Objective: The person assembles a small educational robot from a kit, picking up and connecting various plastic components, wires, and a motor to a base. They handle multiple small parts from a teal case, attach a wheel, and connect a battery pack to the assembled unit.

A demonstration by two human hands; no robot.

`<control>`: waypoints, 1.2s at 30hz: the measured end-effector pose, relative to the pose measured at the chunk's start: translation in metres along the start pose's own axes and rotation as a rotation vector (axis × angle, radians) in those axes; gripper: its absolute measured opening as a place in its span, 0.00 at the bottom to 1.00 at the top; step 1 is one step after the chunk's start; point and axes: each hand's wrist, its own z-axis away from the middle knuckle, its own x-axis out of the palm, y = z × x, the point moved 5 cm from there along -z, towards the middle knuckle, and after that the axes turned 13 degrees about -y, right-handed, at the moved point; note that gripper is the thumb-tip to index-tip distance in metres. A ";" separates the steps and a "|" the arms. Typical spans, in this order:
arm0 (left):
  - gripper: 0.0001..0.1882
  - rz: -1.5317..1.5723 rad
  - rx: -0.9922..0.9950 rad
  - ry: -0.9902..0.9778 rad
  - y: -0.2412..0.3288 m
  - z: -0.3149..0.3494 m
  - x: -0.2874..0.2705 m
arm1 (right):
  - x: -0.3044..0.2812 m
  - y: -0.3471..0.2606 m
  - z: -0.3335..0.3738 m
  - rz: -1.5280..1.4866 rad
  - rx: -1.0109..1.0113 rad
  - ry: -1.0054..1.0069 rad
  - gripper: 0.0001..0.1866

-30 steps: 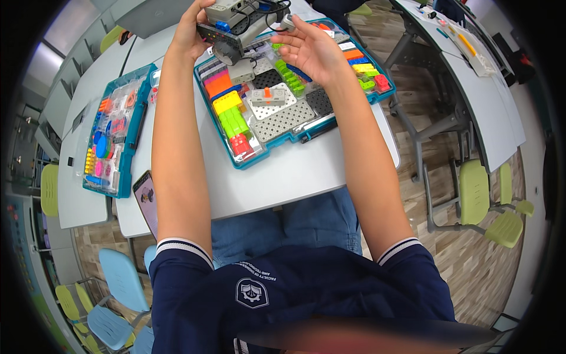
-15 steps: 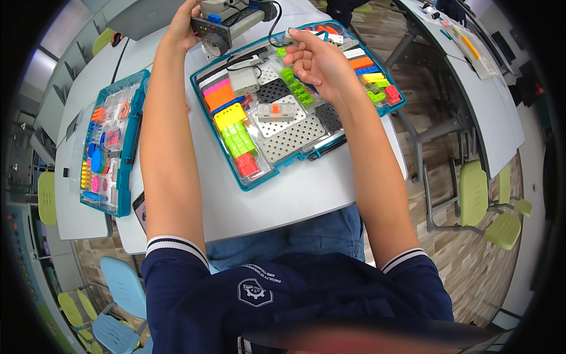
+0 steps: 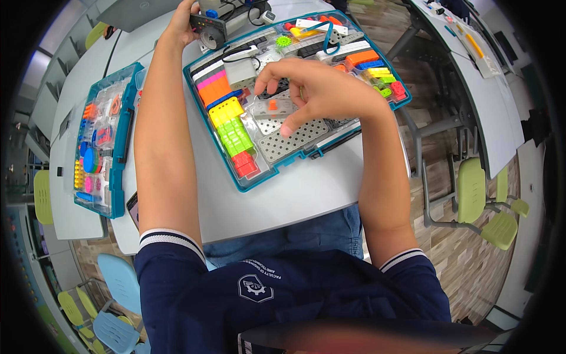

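My left hand (image 3: 181,26) is closed on the side of a grey wheeled model (image 3: 209,34) built from kit parts, at the far edge of view. The upper part of the model is cut off. A black cable ends in a small pale plug (image 3: 267,17) lying beside it. Above the open parts case, my right hand (image 3: 312,91) is curved with thumb and fingers apart. Below its fingers lies a grey block with an orange switch (image 3: 273,106), on perforated grey plates (image 3: 295,140). I see no contact between that hand and the block.
The teal case (image 3: 259,184) holds colourful blocks, a grey box (image 3: 240,74) with a black cable and a green gear (image 3: 283,41). Another teal case (image 3: 121,177) stands left, near a phone (image 3: 133,209). A laptop (image 3: 135,12) sits behind; green chairs (image 3: 471,189) stand right.
My right hand has let go of the cable's plug and moved down and left over the switch block. The wheeled model has shifted up and left with my left hand.
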 end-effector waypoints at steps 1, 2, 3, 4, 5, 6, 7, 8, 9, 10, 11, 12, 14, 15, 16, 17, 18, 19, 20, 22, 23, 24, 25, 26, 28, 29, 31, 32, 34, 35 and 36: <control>0.33 -0.004 -0.015 0.013 -0.002 0.000 -0.003 | 0.004 -0.002 -0.001 0.081 -0.009 0.023 0.25; 0.33 -0.010 -0.027 0.027 -0.003 -0.001 -0.007 | 0.007 -0.005 -0.003 0.166 -0.059 0.050 0.25; 0.32 -0.045 -0.024 0.033 -0.003 -0.002 -0.010 | 0.009 -0.003 -0.006 0.183 -0.041 0.078 0.23; 0.32 -0.080 -0.021 0.040 -0.003 -0.004 -0.013 | 0.010 -0.004 -0.009 0.221 -0.055 0.115 0.22; 0.32 -0.115 -0.017 0.045 -0.002 -0.006 -0.015 | 0.011 -0.006 -0.011 0.257 -0.100 0.153 0.21; 0.32 -0.142 0.002 0.047 -0.001 -0.008 -0.017 | 0.010 -0.005 -0.013 0.290 -0.083 0.178 0.21; 0.31 -0.169 0.023 0.049 0.001 -0.011 -0.016 | 0.009 -0.008 -0.014 0.269 -0.163 0.212 0.19; 0.31 -0.195 0.043 0.051 0.002 -0.013 -0.015 | 0.008 -0.008 -0.014 0.244 -0.181 0.231 0.18; 0.32 -0.230 0.053 0.086 0.003 -0.014 -0.015 | 0.008 -0.010 -0.015 0.219 -0.199 0.251 0.17; 0.33 -0.264 0.062 0.121 0.003 -0.014 -0.015 | 0.007 -0.011 -0.015 0.198 -0.208 0.248 0.17; 0.33 -0.298 0.071 0.156 0.003 -0.015 -0.014 | 0.007 -0.012 -0.014 0.177 -0.217 0.246 0.18; 0.35 -0.288 0.086 0.187 0.002 -0.015 -0.014 | 0.007 -0.016 -0.013 0.159 -0.272 0.251 0.19; 0.38 -0.269 0.115 0.251 -0.001 -0.013 -0.016 | 0.008 -0.019 -0.016 0.190 -0.281 0.269 0.22; 0.39 -0.281 0.114 0.246 -0.001 -0.014 -0.017 | 0.009 -0.020 -0.017 0.190 -0.283 0.273 0.24; 0.41 -0.292 0.114 0.242 -0.001 -0.015 -0.018 | 0.008 -0.020 -0.017 0.163 -0.290 0.289 0.23; 0.42 -0.303 0.113 0.239 -0.002 -0.016 -0.020 | 0.008 -0.019 -0.017 0.118 -0.271 0.295 0.22; 0.44 -0.328 0.128 0.258 -0.002 -0.017 -0.022 | 0.008 -0.019 -0.017 0.074 -0.260 0.300 0.22; 0.45 -0.353 0.142 0.277 -0.002 -0.018 -0.025 | 0.008 -0.019 -0.017 0.083 -0.246 0.314 0.21; 0.46 -0.377 0.157 0.298 -0.002 -0.018 -0.027 | 0.008 -0.019 -0.017 0.093 -0.240 0.328 0.21; 0.47 -0.355 0.182 0.312 -0.004 -0.018 -0.028 | 0.007 -0.020 -0.018 0.082 -0.227 0.344 0.19; 0.47 -0.344 0.195 0.318 -0.005 -0.018 -0.029 | 0.007 -0.019 -0.018 0.060 -0.219 0.346 0.18; 0.48 -0.325 0.197 0.334 -0.006 -0.017 -0.030 | 0.007 -0.019 -0.018 0.039 -0.211 0.348 0.18; 0.48 -0.306 0.200 0.350 -0.006 -0.016 -0.031 | 0.006 -0.020 -0.017 0.051 -0.216 0.360 0.17; 0.48 -0.288 0.202 0.366 -0.007 -0.015 -0.031 | 0.006 -0.021 -0.017 0.063 -0.222 0.371 0.17; 0.49 -0.263 0.206 0.384 -0.007 -0.013 -0.032 | 0.006 -0.021 -0.016 0.078 -0.226 0.383 0.16; 0.49 -0.251 0.208 0.393 -0.008 -0.012 -0.032 | 0.006 -0.021 -0.016 0.081 -0.225 0.383 0.16; 0.49 -0.235 0.219 0.397 -0.008 -0.011 -0.031 | 0.006 -0.021 -0.016 0.091 -0.231 0.388 0.16; 0.49 -0.228 0.226 0.399 -0.008 -0.010 -0.030 | 0.007 -0.021 -0.016 0.099 -0.239 0.393 0.16; 0.48 -0.223 0.239 0.408 -0.006 -0.008 -0.029 | 0.006 -0.021 -0.016 0.108 -0.247 0.395 0.16; 0.48 -0.220 0.246 0.412 -0.006 -0.006 -0.028 | 0.006 -0.021 -0.015 0.109 -0.245 0.392 0.16; 0.46 -0.221 0.258 0.426 -0.004 -0.004 -0.028 | 0.005 -0.021 -0.015 0.110 -0.243 0.390 0.16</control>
